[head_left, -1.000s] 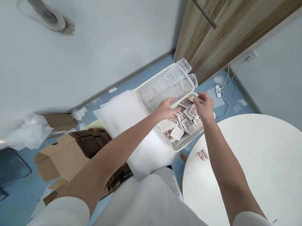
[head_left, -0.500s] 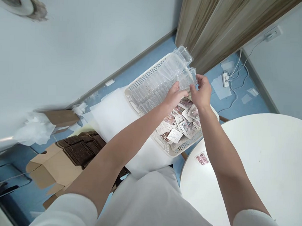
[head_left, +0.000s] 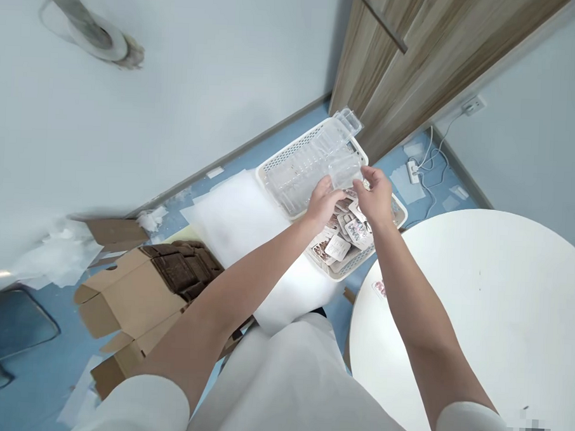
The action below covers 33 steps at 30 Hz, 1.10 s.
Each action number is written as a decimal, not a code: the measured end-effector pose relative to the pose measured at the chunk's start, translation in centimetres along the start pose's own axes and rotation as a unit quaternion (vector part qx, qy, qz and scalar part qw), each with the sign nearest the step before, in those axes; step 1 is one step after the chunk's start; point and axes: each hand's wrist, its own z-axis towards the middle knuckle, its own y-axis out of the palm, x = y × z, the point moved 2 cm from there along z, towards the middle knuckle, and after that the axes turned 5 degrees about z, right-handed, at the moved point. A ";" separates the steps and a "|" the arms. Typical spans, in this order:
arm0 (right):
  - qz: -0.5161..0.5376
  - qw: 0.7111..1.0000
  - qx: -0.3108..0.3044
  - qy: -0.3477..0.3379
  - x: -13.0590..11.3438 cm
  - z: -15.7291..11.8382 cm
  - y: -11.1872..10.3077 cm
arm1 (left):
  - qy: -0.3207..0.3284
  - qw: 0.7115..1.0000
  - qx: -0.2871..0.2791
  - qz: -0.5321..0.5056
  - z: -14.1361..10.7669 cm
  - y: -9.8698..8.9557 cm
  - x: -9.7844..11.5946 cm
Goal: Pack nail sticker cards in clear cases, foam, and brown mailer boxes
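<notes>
My left hand (head_left: 322, 204) has its thumb and fingers closed on the near edge of a clear plastic case (head_left: 344, 170). At the case's right end, my right hand (head_left: 376, 195) pinches it between thumb and fingers. Beneath and behind lies a layer of clear plastic cases (head_left: 296, 174) in a cream basket (head_left: 269, 161) with pierced walls. Nearer to me, the basket also holds a pile of cards with press-on nails (head_left: 358, 232), partly hidden by my hands. A small white printed card (head_left: 337, 247) rests on that pile.
A round white table (head_left: 479, 300) stands at the right, with a pink nail card (head_left: 379, 288) near its edge. At the left, an open cardboard box (head_left: 134, 291) holds dark brown packs (head_left: 183, 271). A wooden cabinet (head_left: 408, 62) and a power strip (head_left: 412, 172) are farther back.
The view has shifted, so the room appears moved. My hands stay together at the clear case, which now sits slightly left of and lower than before in view.
</notes>
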 end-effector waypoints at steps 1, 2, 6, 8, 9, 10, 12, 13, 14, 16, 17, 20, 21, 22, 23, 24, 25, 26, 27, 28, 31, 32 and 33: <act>0.022 1.000 -0.004 0.007 -0.5 -1.1 0.3 | 0.005 1.000 0.023 0.011 -1.3 -0.6 0.0; 0.044 0.999 -0.010 0.015 -1.1 -2.3 0.6 | 0.012 0.998 0.049 0.026 -2.7 -1.2 0.0; 0.112 0.992 -0.032 0.050 -4.0 -8.3 1.7 | 0.026 0.990 0.119 0.065 -8.5 -3.9 -0.9; 0.133 0.987 -0.040 0.075 -5.5 -12.0 2.0 | 0.037 0.985 0.150 0.075 -11.6 -5.3 -1.7; 0.141 0.985 -0.046 0.088 -6.2 -14.0 2.0 | 0.045 0.983 0.160 0.076 -13.3 -6.0 -2.1; 0.150 0.982 -0.048 0.100 -6.8 -16.0 2.1 | 0.053 0.982 0.162 0.075 -14.9 -6.7 -2.5; 0.166 0.978 -0.038 0.119 -7.8 -20.2 2.1 | 0.054 0.982 0.170 0.059 -18.2 -8.1 -3.4; 0.178 0.975 -0.032 0.130 -8.1 -22.2 2.1 | 0.049 0.984 0.167 0.046 -19.9 -8.8 -3.9; 0.192 0.970 -0.027 0.145 -8.4 -24.2 2.2 | 0.044 0.986 0.157 0.032 -21.4 -9.5 -4.3; 0.221 0.959 -0.030 0.173 -8.7 -27.8 2.3 | 0.032 0.991 0.129 0.004 -24.2 -10.8 -5.2; 0.239 0.953 -0.032 0.183 -8.8 -29.5 2.4 | 0.024 0.993 0.114 -0.008 -25.5 -11.3 -5.6; 0.278 0.941 -0.015 0.195 -9.1 -33.6 2.5 | 0.009 0.997 0.065 -0.045 -28.5 -12.4 -6.7; 0.286 0.938 -0.003 0.197 -9.2 -34.7 2.4 | 0.002 0.998 0.045 -0.052 -29.3 -12.5 -6.9; 0.293 0.935 0.011 0.200 -9.2 -35.7 2.2 | -0.009 0.998 0.021 -0.056 -30.0 -12.5 -7.2; 0.299 0.932 0.025 0.204 -9.2 -36.5 1.9 | -0.024 0.998 -0.006 -0.057 -30.6 -12.3 -7.4; 0.304 0.929 0.040 0.208 -9.3 -37.3 1.6 | -0.041 0.997 -0.035 -0.055 -31.1 -12.1 -7.6; 0.308 0.926 0.055 0.211 -9.2 -37.9 1.2 | -0.060 0.995 -0.066 -0.052 -31.6 -11.7 -7.8; 0.311 0.924 0.071 0.212 -9.2 -38.5 0.7 | -0.077 0.992 -0.093 -0.048 -31.9 -11.2 -7.9; 0.313 0.922 0.087 0.211 -9.1 -39.1 0.2 | -0.092 0.988 -0.114 -0.042 -32.2 -10.6 -8.1; 0.314 0.921 0.103 0.207 -9.0 -39.6 -0.4 | -0.102 0.986 -0.130 -0.034 -32.4 -10.0 -8.3; 0.312 0.918 0.148 0.194 -8.5 -41.0 -2.4 | -0.110 0.982 -0.156 -0.001 -32.6 -7.9 -9.1; 0.314 0.916 0.159 0.193 -8.2 -41.6 -3.1 | -0.110 0.980 -0.164 0.011 -32.6 -7.1 -9.5; 0.318 0.913 0.168 0.192 -7.8 -42.1 -3.8 | -0.110 0.978 -0.175 0.021 -32.6 -6.3 -9.9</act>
